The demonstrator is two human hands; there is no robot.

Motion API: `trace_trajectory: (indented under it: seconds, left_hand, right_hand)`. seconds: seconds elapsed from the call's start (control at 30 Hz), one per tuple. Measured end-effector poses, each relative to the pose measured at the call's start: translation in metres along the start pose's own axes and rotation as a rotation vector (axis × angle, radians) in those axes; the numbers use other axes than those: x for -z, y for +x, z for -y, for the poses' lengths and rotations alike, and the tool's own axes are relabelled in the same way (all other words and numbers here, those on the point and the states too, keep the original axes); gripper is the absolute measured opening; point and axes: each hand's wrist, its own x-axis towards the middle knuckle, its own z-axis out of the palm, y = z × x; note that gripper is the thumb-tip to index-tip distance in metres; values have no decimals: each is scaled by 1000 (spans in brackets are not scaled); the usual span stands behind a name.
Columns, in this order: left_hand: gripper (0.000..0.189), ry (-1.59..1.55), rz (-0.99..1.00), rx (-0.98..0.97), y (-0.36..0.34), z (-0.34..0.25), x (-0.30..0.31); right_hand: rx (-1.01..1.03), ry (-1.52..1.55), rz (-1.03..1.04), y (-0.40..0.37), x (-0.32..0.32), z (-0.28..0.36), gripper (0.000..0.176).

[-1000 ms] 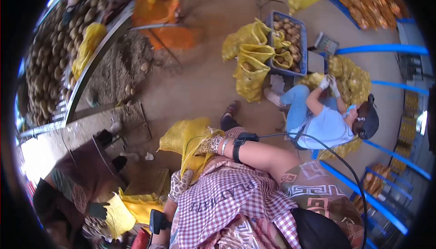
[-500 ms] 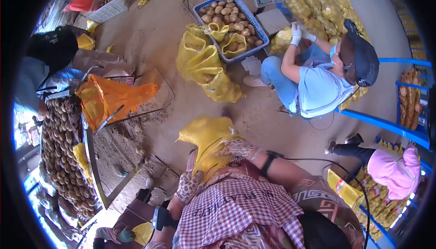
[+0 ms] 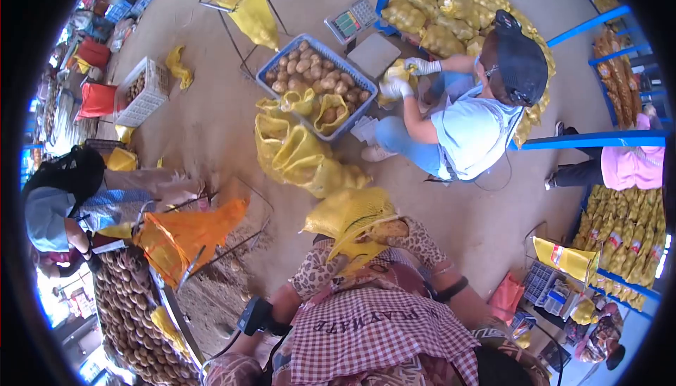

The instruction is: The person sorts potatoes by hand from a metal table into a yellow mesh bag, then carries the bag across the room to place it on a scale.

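Observation:
A bulging yellow mesh sack [image 3: 355, 210] is held up in front of my body, its loose end hanging toward my apron [image 3: 380, 330]. My left hand [image 3: 325, 246], under a leopard-print sleeve, grips the sack's near left side; its fingers are mostly hidden by the mesh. On the right, my right hand [image 3: 389, 229] is closed at the sack's gathered edge, its fingers only partly visible. Just beyond the sack stand other open yellow sacks [image 3: 282, 150], against a blue crate [image 3: 317, 44] of potatoes.
A co-worker in light blue [image 3: 472, 132] crouches at the right by a scale [image 3: 352, 20] and piled filled sacks [image 3: 451, 5]. To the left are an orange sack on a frame [image 3: 186, 234], a potato bin [image 3: 134, 308] and another person [image 3: 53, 217]. Blue rails [image 3: 591, 139] cross the right.
My right hand has moved forward and inward, and my left hand has risen to the sack's side. The sack is lifted farther from my lap. The view has turned.

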Motion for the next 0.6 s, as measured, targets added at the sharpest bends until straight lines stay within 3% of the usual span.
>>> trace_trajectory:
  seconds: [0.07,0.13,0.27,0.33,0.47,0.53,0.57,0.6]
  left_hand:
    - [30,-6,28,3,19,9,10]
    - [33,301,19,-163,45,23,22]
    - [35,199,91,-122,75,-18,57]
    - [35,329,47,-172,89,-32,76]
    - [35,353,42,-106,122,-63,103]
    - [34,992,-117,-853,151,-52,122]
    - [32,655,-56,-742,154,-87,115]
    - [32,662,-46,-747,162,-90,118]
  right_hand:
    - [37,59,-87,-4,1,-5,71]
    - [-16,624,-217,-13,9,7,72]
    - [-4,586,-314,-22,8,13,71]
    - [69,922,-263,-20,2,35,78]
    - [207,1067,-311,3,1,60,86]
    - [332,1212,-373,27,15,89,87]
    - [343,1222,-385,39,24,101,87]
    - [384,1247,-378,51,34,111,83]
